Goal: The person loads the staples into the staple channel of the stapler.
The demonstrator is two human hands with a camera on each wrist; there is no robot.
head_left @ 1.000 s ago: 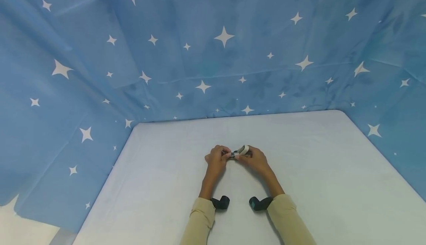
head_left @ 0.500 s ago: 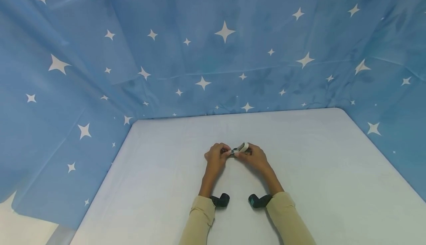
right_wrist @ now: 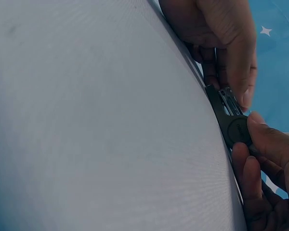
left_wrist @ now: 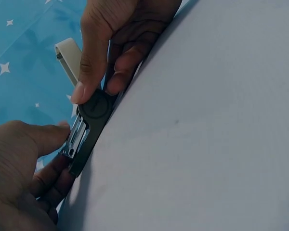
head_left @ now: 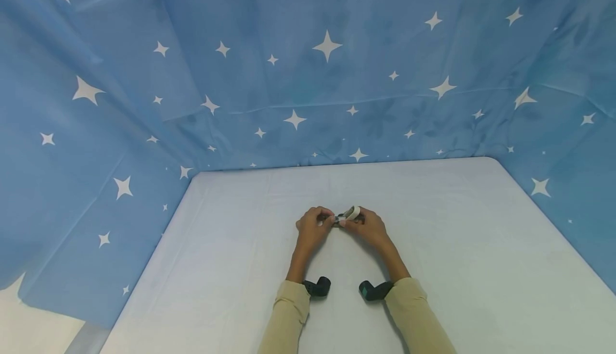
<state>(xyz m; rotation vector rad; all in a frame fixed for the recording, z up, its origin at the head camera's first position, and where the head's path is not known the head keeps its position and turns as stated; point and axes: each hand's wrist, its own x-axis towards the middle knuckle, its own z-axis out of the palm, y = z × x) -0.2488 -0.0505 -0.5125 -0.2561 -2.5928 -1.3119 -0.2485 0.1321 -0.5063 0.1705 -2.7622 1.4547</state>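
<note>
A small stapler with a dark green body point(left_wrist: 96, 109) sits low over the white tabletop between both hands. Its cream top arm point(left_wrist: 69, 54) is swung up, which bares the metal staple magazine point(left_wrist: 76, 136). My right hand point(head_left: 371, 230) grips the round pivot end, thumb on one side and fingers on the other. At the far end of the magazine, my left hand point(head_left: 310, 230) pinches with the thumb above and fingertips beneath. In the right wrist view, the stapler base point(right_wrist: 222, 115) lies along the table edge line; the cream arm is mostly hidden there.
The white table point(head_left: 240, 258) spreads around both hands. A blue star-patterned curtain point(head_left: 346, 86) hangs behind it and at the sides. Dark wrist cameras point(head_left: 318, 286) stick inward from both forearms, beneath beige sleeves point(head_left: 418, 311).
The left thumb has shifted slightly at the end of the magazine. The right hand keeps its grip on the stapler, whose cream arm stays raised. The head view has tilted a little.
</note>
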